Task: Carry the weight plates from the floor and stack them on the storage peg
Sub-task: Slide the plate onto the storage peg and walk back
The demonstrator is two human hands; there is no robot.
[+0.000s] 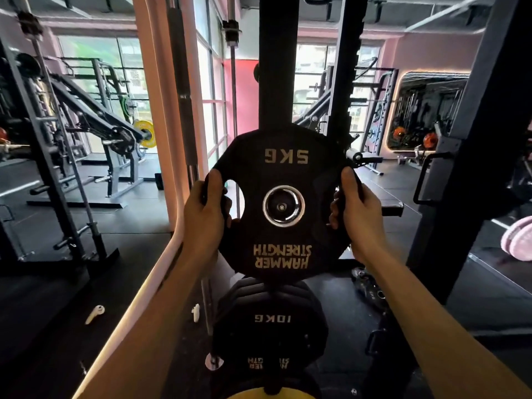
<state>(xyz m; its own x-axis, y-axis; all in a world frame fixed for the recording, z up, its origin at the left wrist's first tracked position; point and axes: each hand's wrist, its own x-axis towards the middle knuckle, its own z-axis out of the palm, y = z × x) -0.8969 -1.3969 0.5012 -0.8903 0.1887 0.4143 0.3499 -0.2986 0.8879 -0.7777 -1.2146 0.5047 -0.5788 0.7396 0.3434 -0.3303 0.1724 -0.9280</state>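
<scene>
Head view, looking forward and down along both forearms.

Held upright at chest height, square to the camera: a black 5 kg plate [283,203], lettering upside down, "5KG" at the top and "HAMMER STRENGTH" at the bottom. Seen through its steel-ringed centre hole: the end of the storage peg [282,207], lined up with the hole; cannot tell whether the plate is already sliding onto it or just in front.

Left hand [205,210] on the plate's left edge, grip curled round the rim, thumb on the near face, fingers wrapped through the handle cut-out. Right hand [355,213] on the right edge, grip likewise curled round the rim, thumb up along the near face, fingertips tucked behind.

Directly behind the plate: the black upright post [275,67] of the rack. Below, hanging on a lower peg of the same post: a black 10 kg plate [270,321], also lettered upside down, with more plates stacked behind it. Under that, at the bottom edge: the top of a yellow plate [266,394].

To the left: a mirror [86,168] with a lit pink frame, reflecting gym machines. On the dark floor [475,298] near the frame's foot: a small white earbud [196,312], with its reflection beside it. To the lower right on the floor: another dark plate [371,292], lying flat, partly hidden by the right forearm.
</scene>
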